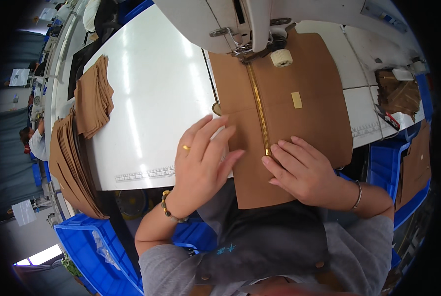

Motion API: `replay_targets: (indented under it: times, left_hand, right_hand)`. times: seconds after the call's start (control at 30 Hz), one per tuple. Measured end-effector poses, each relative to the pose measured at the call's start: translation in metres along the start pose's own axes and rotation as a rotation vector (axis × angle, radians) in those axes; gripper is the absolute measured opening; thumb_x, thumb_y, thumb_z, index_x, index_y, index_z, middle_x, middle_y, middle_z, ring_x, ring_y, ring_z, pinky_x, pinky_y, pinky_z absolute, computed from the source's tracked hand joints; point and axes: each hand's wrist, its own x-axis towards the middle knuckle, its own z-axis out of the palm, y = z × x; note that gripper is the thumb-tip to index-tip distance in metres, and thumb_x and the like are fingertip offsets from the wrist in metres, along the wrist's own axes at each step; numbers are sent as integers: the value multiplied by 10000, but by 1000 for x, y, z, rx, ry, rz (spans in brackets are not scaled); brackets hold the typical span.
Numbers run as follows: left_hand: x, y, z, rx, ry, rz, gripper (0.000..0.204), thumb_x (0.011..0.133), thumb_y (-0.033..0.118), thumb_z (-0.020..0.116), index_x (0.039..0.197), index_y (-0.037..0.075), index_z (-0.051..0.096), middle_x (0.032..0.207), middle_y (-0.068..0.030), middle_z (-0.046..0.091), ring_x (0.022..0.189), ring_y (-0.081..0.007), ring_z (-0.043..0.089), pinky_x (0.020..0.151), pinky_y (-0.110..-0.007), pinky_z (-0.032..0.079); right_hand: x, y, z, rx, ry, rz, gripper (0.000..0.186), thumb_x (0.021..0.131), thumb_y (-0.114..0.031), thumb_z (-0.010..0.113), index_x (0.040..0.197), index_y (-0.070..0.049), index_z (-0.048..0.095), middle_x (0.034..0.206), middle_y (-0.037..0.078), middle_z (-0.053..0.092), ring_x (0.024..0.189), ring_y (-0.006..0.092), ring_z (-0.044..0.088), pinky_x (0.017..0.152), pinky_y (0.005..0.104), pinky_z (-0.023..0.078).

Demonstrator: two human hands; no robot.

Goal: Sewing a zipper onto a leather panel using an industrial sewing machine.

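Table (151, 89): white, glossy, w/ a ruler strip along the near edge; it carried the machine and the fabric.
Sewing machine (220, 19): white body at the top of the view, presser foot down on the far end of the zipper, a cream wheel just beside it.
Brown panel (299, 118): flat fabric piece lay on the table under the machine, near end hung over the table edge toward the person; a small pale tag was on its right half.
Blue bins (97, 251): plastic, one at lower left, others at the right side below the table.
Stacks (92, 98): cut brown pieces, fanned, at the left part of the table and over its left edge.
Left hand (203, 158): fingers spread, palm flat, pressed on the left edge of the panel; gold ring, bead bracelet at the wrist. It pinched nothing.
Right hand (299, 170): fingers spread flat on the panel, index tip touching the near end of the zipper; thin bangle at the wrist.
Zipper (259, 111): gold teeth, ran lengthwise along the panel, from the presser foot to the right-hand fingertips.
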Motion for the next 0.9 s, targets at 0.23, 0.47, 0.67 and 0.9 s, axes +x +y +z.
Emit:
replay_targets:
  times: [0.23, 0.47, 0.67, 0.9]
  left_hand:
    - [24, 0, 19, 25, -201, 60, 856, 718, 443, 873, 1423, 33, 612, 1517, -139, 590, 1397, -355, 562, 1125, -494, 465]
    - [30, -8, 20, -16, -202, 67, 893, 667, 466, 883, 1392, 13, 626, 1489, -146, 610, 1373, -354, 580, 1110, -469, 486]
    - [36, -8, 25, -83, -128, 37, 982, 640, 463, 891, 1444, -9, 582, 1511, -164, 582, 1380, -387, 565, 1139, -481, 477]
    - [39, 1, 25, 10, -205, 54, 965, 688, 505, 847, 1454, -17, 578, 1515, -161, 579, 1409, -385, 545, 1154, -473, 467]
  right_hand:
    - [5, 12, -14, 89, -39, -37, 481, 846, -287, 789, 1221, 6, 717, 1177, 154, 707, 1119, 323, 691, 993, 463, 566]
    - [48, 66, -12, 56, -61, 122, 804, 729, -530, 826, 1334, -28, 658, 1410, 109, 610, 1334, 326, 564, 1176, 514, 422]
    - [54, 66, -14, 1, -143, 66, 863, 684, -555, 827, 1346, -28, 658, 1434, 101, 611, 1377, 296, 538, 1190, 525, 412]
    - [50, 71, -16, -36, -156, 50, 864, 676, -541, 834, 1356, -38, 658, 1435, 78, 605, 1365, 277, 544, 1193, 528, 406]
